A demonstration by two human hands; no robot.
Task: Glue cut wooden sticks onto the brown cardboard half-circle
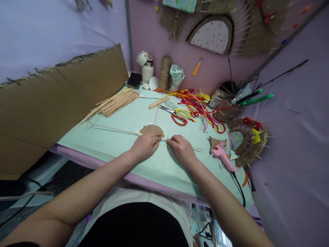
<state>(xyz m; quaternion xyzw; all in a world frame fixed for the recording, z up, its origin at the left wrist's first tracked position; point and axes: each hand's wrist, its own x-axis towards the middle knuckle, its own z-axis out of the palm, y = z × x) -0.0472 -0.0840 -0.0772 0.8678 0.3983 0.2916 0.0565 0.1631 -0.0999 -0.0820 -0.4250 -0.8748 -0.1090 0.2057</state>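
A small brown cardboard half-circle (151,129) lies flat on the table, with pale bits along its curved edge. My left hand (146,145) is closed at its lower right edge, fingertips pressing on the cardboard. Just to the right, my right hand (181,148) pinches a thin wooden stick (198,149), whose end pokes out past the hand. One stick (156,115) points away from the top of the half-circle. Another long stick (115,129) runs out to the left from it. The fingertips of both hands are close together, and what lies under them is partly hidden.
Behind are a stick bundle (119,102), scissors (177,114), colourful pipe cleaners (195,103) and a twine spool (165,72). A pink glue gun (223,156) with a cord lies right, beside a decorated half-round piece (253,142). A cardboard sheet (64,103) stands left.
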